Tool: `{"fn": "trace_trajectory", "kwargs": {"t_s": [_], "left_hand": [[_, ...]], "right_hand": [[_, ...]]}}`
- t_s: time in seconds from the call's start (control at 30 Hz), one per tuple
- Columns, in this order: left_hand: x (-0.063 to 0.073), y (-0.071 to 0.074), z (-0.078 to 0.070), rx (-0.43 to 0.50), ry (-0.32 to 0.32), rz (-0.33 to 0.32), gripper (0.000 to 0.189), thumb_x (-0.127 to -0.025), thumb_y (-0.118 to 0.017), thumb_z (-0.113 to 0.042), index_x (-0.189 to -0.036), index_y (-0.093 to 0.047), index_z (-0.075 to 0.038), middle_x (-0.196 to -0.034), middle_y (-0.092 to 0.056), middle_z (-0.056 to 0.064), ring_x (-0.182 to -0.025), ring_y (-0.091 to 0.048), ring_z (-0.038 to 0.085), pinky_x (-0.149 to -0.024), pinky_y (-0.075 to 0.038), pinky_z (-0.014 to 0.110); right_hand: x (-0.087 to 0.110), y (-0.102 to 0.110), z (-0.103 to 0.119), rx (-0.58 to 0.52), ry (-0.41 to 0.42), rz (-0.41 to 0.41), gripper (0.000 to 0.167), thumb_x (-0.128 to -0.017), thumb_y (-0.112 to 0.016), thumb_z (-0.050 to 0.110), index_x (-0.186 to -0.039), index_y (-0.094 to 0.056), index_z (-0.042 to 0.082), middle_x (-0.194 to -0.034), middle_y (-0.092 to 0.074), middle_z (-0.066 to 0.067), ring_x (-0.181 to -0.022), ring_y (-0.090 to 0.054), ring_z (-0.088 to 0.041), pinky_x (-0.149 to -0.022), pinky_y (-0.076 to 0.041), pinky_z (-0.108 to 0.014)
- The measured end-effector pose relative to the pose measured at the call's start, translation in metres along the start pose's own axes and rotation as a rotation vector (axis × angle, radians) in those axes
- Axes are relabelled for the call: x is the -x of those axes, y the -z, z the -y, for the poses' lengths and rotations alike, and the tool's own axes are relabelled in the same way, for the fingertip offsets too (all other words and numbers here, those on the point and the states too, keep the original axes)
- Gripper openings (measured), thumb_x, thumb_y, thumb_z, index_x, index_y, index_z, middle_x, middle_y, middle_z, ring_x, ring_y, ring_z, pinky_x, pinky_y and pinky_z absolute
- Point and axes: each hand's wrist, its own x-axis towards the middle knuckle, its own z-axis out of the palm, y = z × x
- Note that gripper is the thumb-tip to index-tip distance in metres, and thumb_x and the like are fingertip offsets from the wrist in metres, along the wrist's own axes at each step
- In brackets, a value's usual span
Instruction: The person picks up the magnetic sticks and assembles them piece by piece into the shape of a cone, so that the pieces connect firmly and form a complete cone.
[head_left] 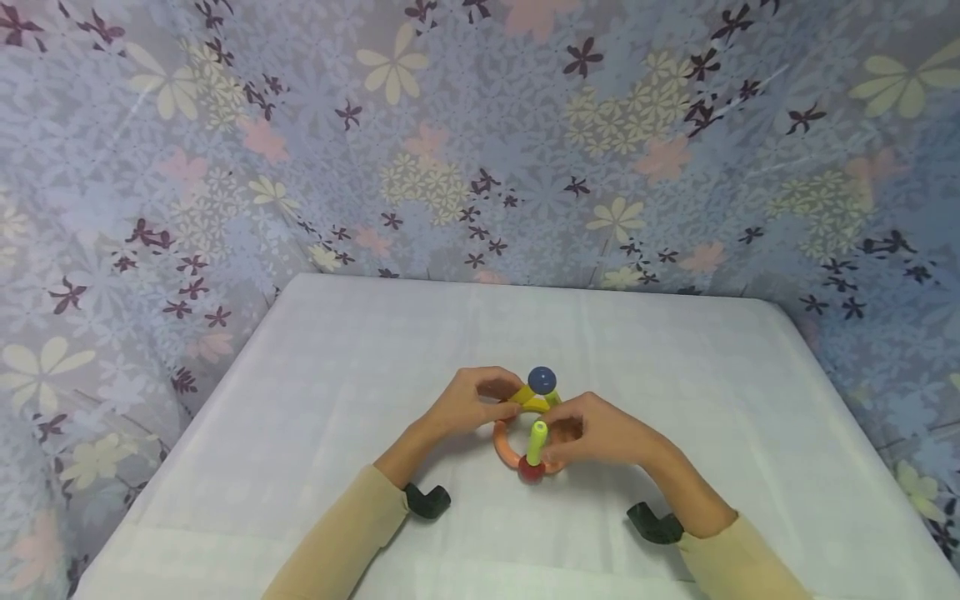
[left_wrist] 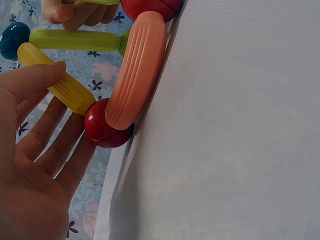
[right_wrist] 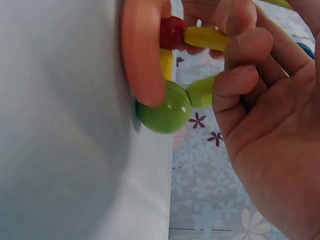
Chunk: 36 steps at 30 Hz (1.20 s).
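Observation:
A toy frame of coloured sticks and balls stands on the table. Its ring has orange curved bars (head_left: 506, 447) low on it and a red ball (head_left: 532, 470) at the front. My left hand (head_left: 474, 400) pinches a yellow stick (left_wrist: 75, 95), thumb on top and fingers spread behind it, by another red ball (left_wrist: 102, 125). Yellow and light green sticks meet at a blue ball (head_left: 542, 380) on top. My right hand (head_left: 600, 429), fingers curled, grips the upright light green stick (head_left: 537, 443) at the front. Beneath that hand sits a green ball (right_wrist: 167, 107), hidden in the head view.
White cloth covers the table (head_left: 375, 333). Flower-patterned fabric (head_left: 480, 150) hangs behind it and at both sides. Dark bands with bent tabs (head_left: 429, 502) show at both wrists, below beige sleeves (head_left: 345, 533).

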Motion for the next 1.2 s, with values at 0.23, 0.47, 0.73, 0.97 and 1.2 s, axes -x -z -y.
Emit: {"fn": "trace_trajectory", "kwargs": {"t_s": [0.23,0.47,0.73,0.97,1.2], "left_hand": [[-0.001,0.000,0.001,0.012,-0.017,0.011,0.025,-0.085,-0.074,-0.019,-0.109,-0.068,-0.019,-0.104,-0.067,-0.010,-0.097,-0.063,0.008,-0.086,-0.050,0.030],[-0.001,0.002,0.000,0.014,-0.019,0.019,0.025,-0.086,-0.073,-0.018,-0.110,-0.068,-0.018,-0.104,-0.067,-0.009,-0.098,-0.063,0.009,-0.087,-0.050,0.031],[0.000,0.002,-0.001,0.028,-0.035,0.038,0.025,-0.085,-0.073,-0.018,-0.110,-0.068,-0.017,-0.105,-0.068,-0.008,-0.098,-0.063,0.009,-0.088,-0.050,0.030],[0.001,0.001,-0.001,0.045,-0.008,0.041,0.025,-0.084,-0.075,-0.015,-0.109,-0.069,-0.015,-0.104,-0.068,-0.007,-0.098,-0.063,0.010,-0.089,-0.050,0.032],[0.002,0.004,-0.020,0.056,0.008,0.061,0.026,-0.084,-0.073,-0.005,-0.109,-0.068,-0.004,-0.105,-0.068,0.006,-0.099,-0.063,0.017,-0.091,-0.048,0.042]], "right_hand": [[-0.003,-0.005,0.007,0.063,-0.014,-0.058,0.016,-0.081,-0.077,0.039,-0.082,-0.072,0.024,-0.057,-0.053,0.006,-0.052,-0.045,-0.008,-0.047,-0.036,-0.022],[-0.002,-0.002,0.010,0.097,-0.047,-0.083,0.019,-0.081,-0.076,0.039,-0.079,-0.072,0.020,-0.051,-0.046,0.006,-0.047,-0.039,-0.008,-0.045,-0.030,-0.022],[-0.003,-0.003,0.007,0.105,-0.094,-0.094,0.024,-0.084,-0.073,0.040,-0.084,-0.074,0.017,-0.050,-0.048,0.004,-0.042,-0.042,-0.010,-0.041,-0.032,-0.023],[-0.002,-0.003,0.007,0.090,-0.103,-0.097,0.022,-0.084,-0.073,0.041,-0.084,-0.074,0.019,-0.048,-0.047,0.004,-0.039,-0.040,-0.010,-0.038,-0.030,-0.023],[-0.001,-0.003,0.006,0.109,-0.109,-0.103,0.021,-0.082,-0.074,0.042,-0.084,-0.075,0.021,-0.048,-0.047,0.007,-0.039,-0.039,-0.009,-0.038,-0.031,-0.023]]}}
